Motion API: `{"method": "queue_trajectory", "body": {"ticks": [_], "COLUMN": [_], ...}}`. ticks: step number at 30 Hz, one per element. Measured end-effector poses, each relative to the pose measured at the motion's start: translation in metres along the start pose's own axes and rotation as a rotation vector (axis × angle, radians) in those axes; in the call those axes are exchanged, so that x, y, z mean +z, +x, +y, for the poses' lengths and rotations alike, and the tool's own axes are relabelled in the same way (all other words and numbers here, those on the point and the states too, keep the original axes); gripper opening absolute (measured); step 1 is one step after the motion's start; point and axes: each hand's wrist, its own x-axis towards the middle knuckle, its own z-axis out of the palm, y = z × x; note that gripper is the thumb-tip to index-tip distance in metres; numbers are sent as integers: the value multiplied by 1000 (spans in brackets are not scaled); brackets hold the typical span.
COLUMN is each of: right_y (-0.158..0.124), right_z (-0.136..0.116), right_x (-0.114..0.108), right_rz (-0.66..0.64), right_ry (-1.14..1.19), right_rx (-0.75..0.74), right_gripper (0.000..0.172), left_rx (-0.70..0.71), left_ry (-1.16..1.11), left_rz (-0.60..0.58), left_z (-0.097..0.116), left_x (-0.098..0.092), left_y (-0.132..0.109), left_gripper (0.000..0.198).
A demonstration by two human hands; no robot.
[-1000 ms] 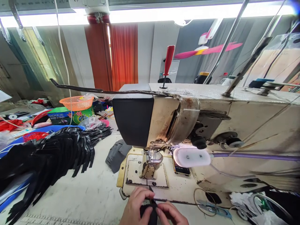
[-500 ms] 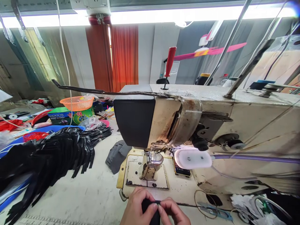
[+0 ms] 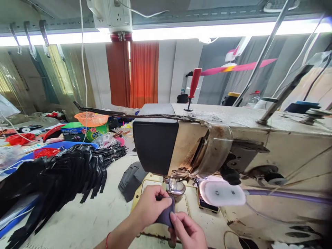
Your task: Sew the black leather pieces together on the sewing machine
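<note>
The left hand (image 3: 151, 205) pinches a dark fabric piece (image 3: 165, 218), the right hand (image 3: 189, 231) its lower edge, between the sewing machine head (image 3: 155, 147) and the desk's (image 3: 85, 219) near edge.

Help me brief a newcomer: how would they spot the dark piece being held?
Find the large sewing machine with its black end cover. Just nearer than its shiny metal part, both hands pinch a small dark piece. Unlike the grey pieces and black strips lying leftward, only it is held.
</note>
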Motion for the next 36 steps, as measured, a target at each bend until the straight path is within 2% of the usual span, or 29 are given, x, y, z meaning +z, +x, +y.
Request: {"method": "queue_trajectory", "body": {"ticks": [5, 13, 18, 26, 36], "right_y": [17, 23, 23, 21, 19], "right_z": [-15, -12, -12, -11, -10], "right_x": [19, 25, 28, 33, 34], "right_rz": [8, 26, 40, 114, 92], "right_ry": [63, 72, 121, 83, 51], "right_rx": [-16, -5, 19, -46, -71], "right_gripper": [46, 47, 50, 50, 52], "left_rx": [-29, -57, -132, -137, -171], "left_ry": [-100, -267, -317, -398, -469], "left_rz": [-18, -98, -89, -115, -148], "left_z": [9, 19, 17, 11, 0], "left_x": [-6, -12, -14, -14, -15], "left_y": [26, 30, 31, 37, 44], "left_gripper": [14, 33, 31, 31, 25]}}
